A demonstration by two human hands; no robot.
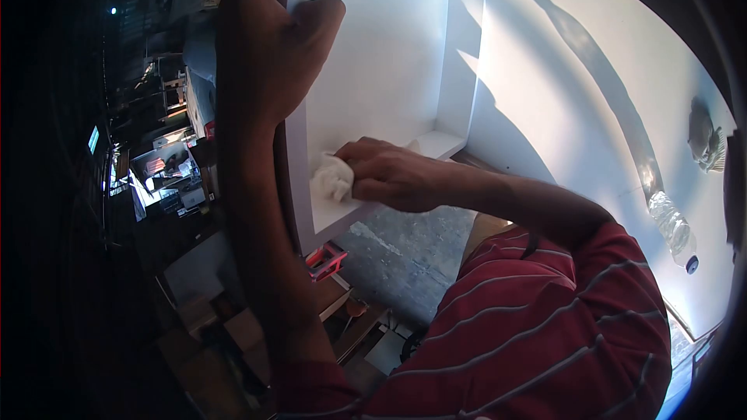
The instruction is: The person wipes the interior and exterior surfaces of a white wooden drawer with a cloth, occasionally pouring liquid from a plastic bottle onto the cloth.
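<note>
A white box-like cabinet frame (299,148) with a shallow recess fills the upper middle of the head view. My right hand (397,175) is closed around a crumpled white cloth (333,177), which presses against the lower inside corner of the recess. Higher up, my left hand (288,39) grips the frame's left edge. Its thumb lies over the inner side, and some of its fingers are cut off or hidden at the top.
On the white panel (545,85) at right lie a clear plastic bottle (669,222) and a crumpled item (706,140). A red plastic object (325,260) is below the frame, near grey floor (412,257). Wooden pieces (334,295) and dark clutter crowd the left.
</note>
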